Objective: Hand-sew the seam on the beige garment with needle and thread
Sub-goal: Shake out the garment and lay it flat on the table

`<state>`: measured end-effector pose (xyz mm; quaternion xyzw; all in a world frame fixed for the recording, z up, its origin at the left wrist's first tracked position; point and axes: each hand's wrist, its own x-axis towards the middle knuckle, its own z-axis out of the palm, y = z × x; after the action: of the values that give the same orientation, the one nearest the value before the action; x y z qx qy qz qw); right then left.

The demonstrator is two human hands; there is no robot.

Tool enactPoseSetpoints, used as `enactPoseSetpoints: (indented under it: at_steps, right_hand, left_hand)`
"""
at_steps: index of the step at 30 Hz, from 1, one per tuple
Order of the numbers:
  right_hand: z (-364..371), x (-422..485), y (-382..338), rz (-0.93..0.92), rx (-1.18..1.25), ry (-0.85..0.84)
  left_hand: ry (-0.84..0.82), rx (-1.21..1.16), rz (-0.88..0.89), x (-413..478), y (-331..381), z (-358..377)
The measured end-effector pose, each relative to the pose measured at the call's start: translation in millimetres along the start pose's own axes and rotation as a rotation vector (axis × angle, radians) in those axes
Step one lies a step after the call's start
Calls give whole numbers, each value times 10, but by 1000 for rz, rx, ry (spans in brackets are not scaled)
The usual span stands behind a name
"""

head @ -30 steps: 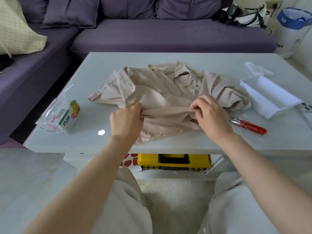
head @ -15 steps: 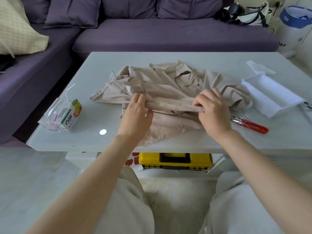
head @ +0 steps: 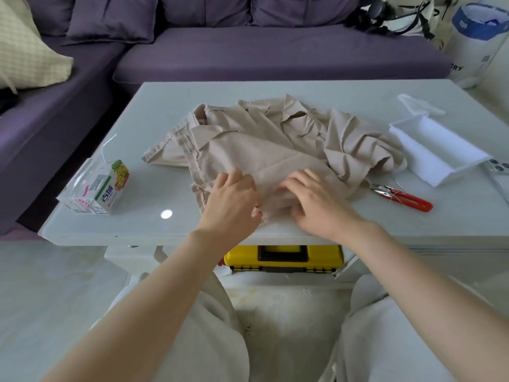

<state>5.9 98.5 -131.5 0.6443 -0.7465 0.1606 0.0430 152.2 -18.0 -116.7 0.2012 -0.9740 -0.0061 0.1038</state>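
the left hand's [head: 232, 201] fingers [head: 237, 176] lie nearly straight and close together, flat on the beige garment [head: 261, 150], gripping nothing that shows. just beside them, the right hand's [head: 319, 208] fingers [head: 296, 183] are spread and only slightly bent, their tips resting on the same cloth. both thumbs point inward to a small rumpled fold between the two hands; whether either thumb tucks under that fold cannot be told.

the garment sits directly under both palms, its near hem just inside the front edge of the pale table [head: 275, 89]. from there it spreads away in a loose heap, collar at the far side, a stitched seam edge running out to the left.

to the right of the cloth lie red-handled snips [head: 405, 199], with an open white box [head: 438, 150] behind them. a drink carton [head: 96, 188] stands well apart on the left. a yellow toolbox [head: 283, 260] sits on the shelf beneath, and a purple sofa [head: 275, 51] stands beyond the table.
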Motion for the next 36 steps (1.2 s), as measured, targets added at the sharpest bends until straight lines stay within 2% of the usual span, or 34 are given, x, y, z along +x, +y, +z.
enactPoseSetpoints:
  at_steps: [3,8,11,14,16,17,19,21,22,24,28,31,36]
  right_hand:
    - [127,3,-107,-90,75,-46]
    - [143,-6,-92,-70,92,-100]
    - [114,-2,-78,-33,139,-118]
    - [142,3,-76,5,183,-142]
    - [135,42,-89,45,230,-115]
    - [113,64,-102,50,240,-48]
    - [68,120,-104,6,151,193]
    - [28,168,-89,-64,43,393]
    - [23,182,-69,-95,16,414]
    - [51,166,-14,-126,-23,319]
    - [164,68,62,-31,22,-13]
    - [159,43,71,-14,84,-34]
    - [149,-1,73,-34,84,-4]
  left_hand:
    - [-120,-6,16,-13,-31,-5]
    - [-241,-117,-134,-149,-247,-123]
    - [-263,-265,-198,-240,-397,-186]
    - [-135,-395,-240,-305,-495,-178]
    - [57,-462,-292,-326,-511,-185]
    - [172,-496,-313,-330,-508,-199]
    - [386,-551,-282,-328,-512,-213]
    - [498,-585,-174,-325,-519,-194]
    - [503,-572,-129,-328,-523,-180]
    - [425,-520,-79,-351,-536,-146]
    - [112,-440,-115,-414,-618,-45]
    - [-72,-365,-159,-456,-658,-39]
    - [-167,-326,-166,-509,-683,-37]
